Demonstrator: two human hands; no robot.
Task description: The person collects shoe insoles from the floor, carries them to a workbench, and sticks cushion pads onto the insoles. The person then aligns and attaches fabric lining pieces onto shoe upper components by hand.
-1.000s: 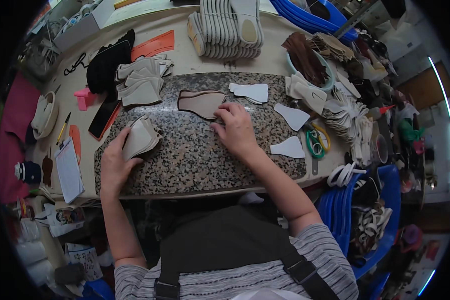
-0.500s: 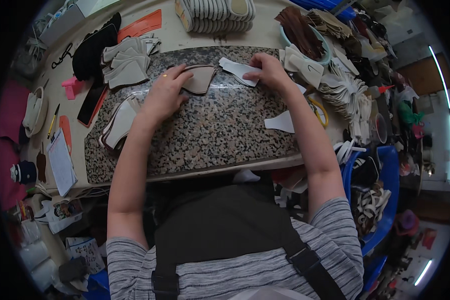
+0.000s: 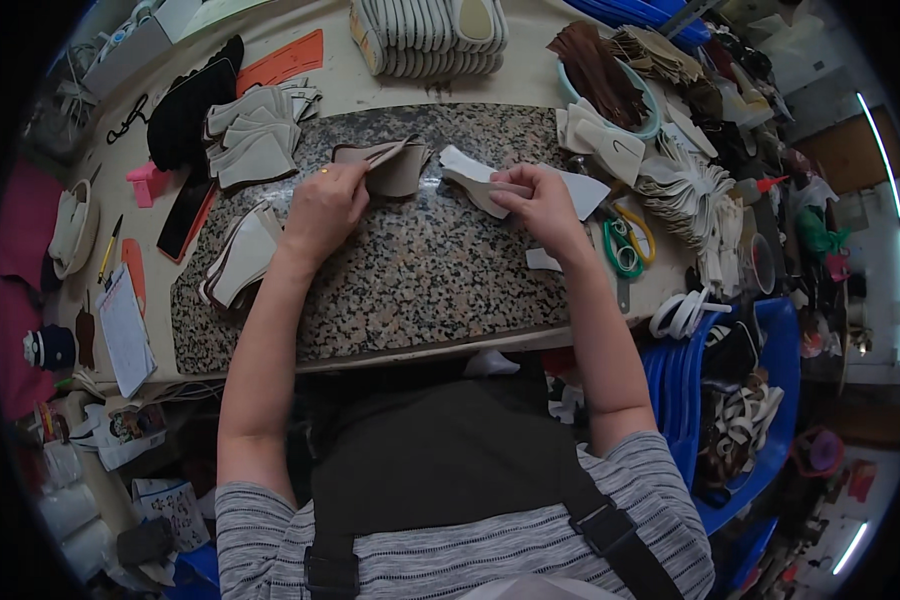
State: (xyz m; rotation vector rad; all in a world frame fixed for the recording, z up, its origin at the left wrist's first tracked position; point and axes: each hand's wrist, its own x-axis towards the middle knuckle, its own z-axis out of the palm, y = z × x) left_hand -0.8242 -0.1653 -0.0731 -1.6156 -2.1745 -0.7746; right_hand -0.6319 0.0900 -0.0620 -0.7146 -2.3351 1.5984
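My left hand (image 3: 327, 207) pinches the edge of a beige leather piece (image 3: 400, 172) from a small brown-edged stack on the speckled granite slab (image 3: 420, 270); the pinched edge is raised. Between the fingertips of my right hand (image 3: 544, 203) is a white shaped piece (image 3: 470, 172), tilted up off the slab. It may be more than one layer; I cannot tell. Another white piece (image 3: 583, 193) lies just beyond that hand, and a white scrap (image 3: 541, 260) shows beside my right wrist. Near my left forearm rests a brown-edged stack of cream pieces (image 3: 245, 250).
Scissors with green and yellow handles (image 3: 624, 252) lie right of my right forearm. Cream stacks (image 3: 255, 135) and black pieces (image 3: 192, 110) sit back left. Padded soles (image 3: 425, 40) line the back. A pale basin (image 3: 653, 112) holds brown strips; a blue crate (image 3: 782, 390) stands lower right.
My left hand has closed on the beige piece and raised its edge. My right hand has tilted the white piece upward. The right forearm moved left, uncovering the scissors and a white piece.
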